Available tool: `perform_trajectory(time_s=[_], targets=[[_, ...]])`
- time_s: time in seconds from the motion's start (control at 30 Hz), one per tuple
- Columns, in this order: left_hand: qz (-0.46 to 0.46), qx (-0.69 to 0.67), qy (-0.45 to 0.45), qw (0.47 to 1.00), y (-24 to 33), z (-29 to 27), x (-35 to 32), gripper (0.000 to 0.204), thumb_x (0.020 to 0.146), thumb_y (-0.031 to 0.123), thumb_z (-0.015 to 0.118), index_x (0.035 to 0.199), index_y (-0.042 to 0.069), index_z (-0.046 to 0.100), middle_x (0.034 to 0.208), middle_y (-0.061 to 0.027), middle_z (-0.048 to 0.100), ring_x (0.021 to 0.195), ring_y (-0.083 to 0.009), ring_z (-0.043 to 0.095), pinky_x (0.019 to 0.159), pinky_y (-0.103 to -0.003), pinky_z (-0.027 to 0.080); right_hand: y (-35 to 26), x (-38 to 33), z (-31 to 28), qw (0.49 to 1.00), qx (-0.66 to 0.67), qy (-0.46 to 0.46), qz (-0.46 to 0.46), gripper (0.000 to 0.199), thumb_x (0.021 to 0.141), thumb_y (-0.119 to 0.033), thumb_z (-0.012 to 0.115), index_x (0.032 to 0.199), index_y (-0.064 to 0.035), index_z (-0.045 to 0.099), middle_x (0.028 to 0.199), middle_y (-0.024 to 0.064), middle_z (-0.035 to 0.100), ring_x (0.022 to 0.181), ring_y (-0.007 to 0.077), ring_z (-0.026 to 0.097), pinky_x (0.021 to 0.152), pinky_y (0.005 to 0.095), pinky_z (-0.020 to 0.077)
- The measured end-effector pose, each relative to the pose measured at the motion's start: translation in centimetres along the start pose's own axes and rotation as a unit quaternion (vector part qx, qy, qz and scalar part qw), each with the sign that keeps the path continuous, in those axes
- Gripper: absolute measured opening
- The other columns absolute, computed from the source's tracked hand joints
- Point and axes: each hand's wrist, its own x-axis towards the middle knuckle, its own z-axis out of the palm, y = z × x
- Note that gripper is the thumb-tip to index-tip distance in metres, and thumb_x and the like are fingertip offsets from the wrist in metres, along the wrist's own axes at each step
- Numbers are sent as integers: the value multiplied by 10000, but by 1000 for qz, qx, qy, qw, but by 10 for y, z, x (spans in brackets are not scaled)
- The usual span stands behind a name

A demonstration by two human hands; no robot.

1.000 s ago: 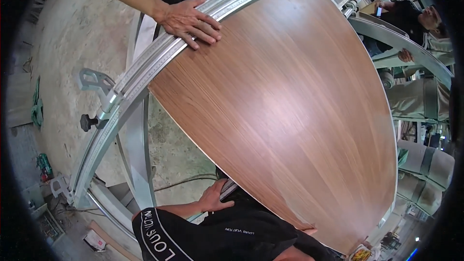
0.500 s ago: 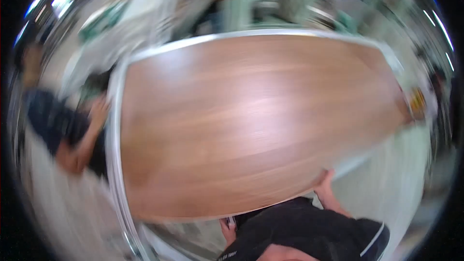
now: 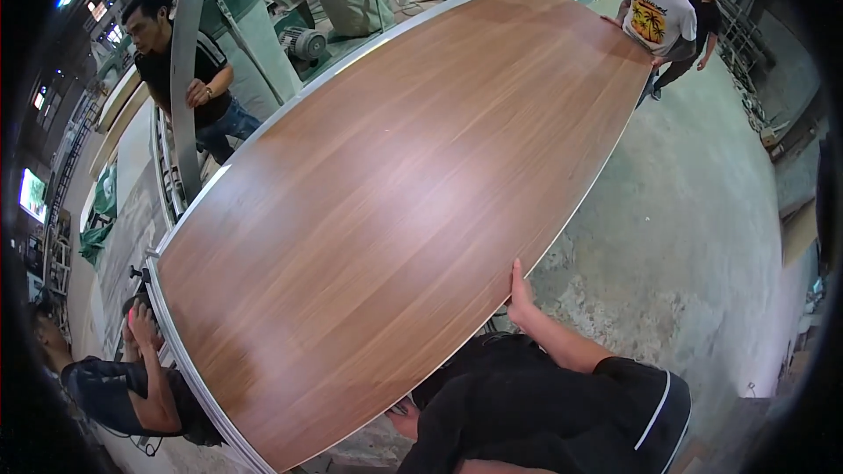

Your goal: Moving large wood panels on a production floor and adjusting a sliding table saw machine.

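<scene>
Hazard, in my judgement: the wood-grain panel (image 3: 395, 167) could skew if I push unevenly against the hold of the co-worker in white (image 3: 660, 17) at the far right end. A skewed panel could scrape its left end on the metal rail (image 3: 191, 377), and the thin near edge could chip. If that edge dropped, fingers beneath it could be pinched.

Location: the panel lies flat before me, its far long side along a silver metal border (image 3: 312, 83), its near long side at my body. A second co-worker in dark clothing (image 3: 132, 395) stands beside the left end.

Fingers: my right hand (image 3: 522, 305) is at the near edge, 1 digit extended up against it; the rest are hidden, so I cannot tell how wide they are spread or whether they clamp. My left hand (image 3: 405, 421) is low by the same edge, mostly covered; opening and grip cannot be determined.
</scene>
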Motion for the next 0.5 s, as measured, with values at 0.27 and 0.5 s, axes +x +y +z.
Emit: perform_trajectory(time_s=[0.27, 0.5], targets=[[-99, 578, 225, 778, 50, 88, 3, 511, 755, 303, 629, 1176, 28, 534, 867, -260, 643, 818, -464, 605, 682, -531, 468, -13, 45, -44, 996, 16, -34, -76, 689, 847, -701, 426, 1268, -156, 458, 1251, 32, 526, 1043, 219, 555, 841, 436, 468], [-190, 587, 223, 755, 74, 109, -1, 515, 752, 233, 623, 1197, 2, 505, 949, -276, 634, 883, -458, 600, 742, -520, 463, -37, 49, -72, 990, 60, 83, -98, 611, 888, -624, 449, 1175, -85, 416, 1105, 114, 529, 955, 223, 575, 718, 378, 492]])
